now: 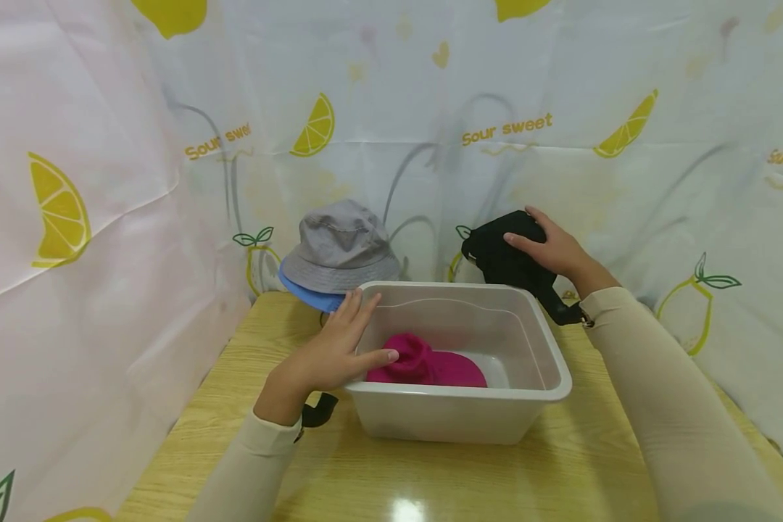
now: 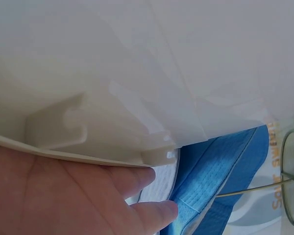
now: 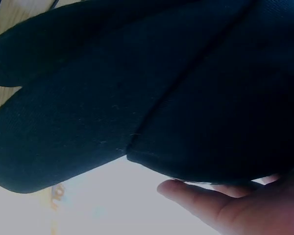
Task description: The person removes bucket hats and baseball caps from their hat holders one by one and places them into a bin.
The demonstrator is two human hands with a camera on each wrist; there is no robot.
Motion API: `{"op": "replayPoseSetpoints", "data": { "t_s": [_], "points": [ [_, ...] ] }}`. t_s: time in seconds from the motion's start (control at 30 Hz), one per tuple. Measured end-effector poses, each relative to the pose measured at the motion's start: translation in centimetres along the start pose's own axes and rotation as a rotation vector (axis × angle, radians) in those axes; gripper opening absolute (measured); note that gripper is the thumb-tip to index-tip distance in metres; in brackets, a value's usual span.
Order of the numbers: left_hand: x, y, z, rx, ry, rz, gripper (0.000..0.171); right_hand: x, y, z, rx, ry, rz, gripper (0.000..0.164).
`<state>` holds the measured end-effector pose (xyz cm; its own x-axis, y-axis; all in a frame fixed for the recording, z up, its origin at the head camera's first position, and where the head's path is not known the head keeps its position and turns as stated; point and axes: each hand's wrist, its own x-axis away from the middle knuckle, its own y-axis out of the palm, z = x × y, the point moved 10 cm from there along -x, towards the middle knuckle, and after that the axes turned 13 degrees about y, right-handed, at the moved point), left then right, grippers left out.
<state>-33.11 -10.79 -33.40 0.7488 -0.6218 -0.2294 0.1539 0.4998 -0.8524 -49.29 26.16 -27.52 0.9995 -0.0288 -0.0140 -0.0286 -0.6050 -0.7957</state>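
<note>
head: "sour sweet" [image 1: 507,128] above black hat [image 1: 504,250]

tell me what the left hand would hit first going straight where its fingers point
Probably the blue hat, beneath the grey hat and just ahead of the left hand, though the gap is hard to judge.

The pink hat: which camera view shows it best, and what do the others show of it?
The head view: it looks down into the white bin, showing the pink hat inside, partly hidden by the bin's near side. Neither wrist view shows it: the left has the bin's outside, the right black fabric.
</note>
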Motion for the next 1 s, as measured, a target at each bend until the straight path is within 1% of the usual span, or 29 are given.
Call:
{"op": "replayPoseSetpoints", "data": {
  "t_s": [0.1, 0.27, 0.5, 0.7, 1.0],
  "points": [
    [0.0, 0.0, 0.0, -0.005, 0.001, 0.001, 0.103, -0.1, 0.1, 0.2, -0.042, 0.014, -0.018, 0.096],
    [0.0, 0.0, 0.0, -0.003, 0.0, 0.0, 0.104, -0.1, 0.1, 0.3, -0.112, 0.012, -0.045, 0.091],
    [0.0, 0.1, -0.1, -0.002, -0.001, -0.005, 0.104, -0.3, 0.3, 1.0, -0.166, 0.049, -0.075, 0.089],
    [0.0, 0.1, 0.0, -0.011, 0.004, -0.005, 0.104, -0.4, 0.0, 1.1, -0.161, 0.042, -0.055, 0.087],
    [0.1, 0.1, -0.1, 0.0, -0.007, -0.005, 0.104, -0.2, -0.4, 1.1, -0.115, 0.023, 0.028, 0.083]
  ]
}}
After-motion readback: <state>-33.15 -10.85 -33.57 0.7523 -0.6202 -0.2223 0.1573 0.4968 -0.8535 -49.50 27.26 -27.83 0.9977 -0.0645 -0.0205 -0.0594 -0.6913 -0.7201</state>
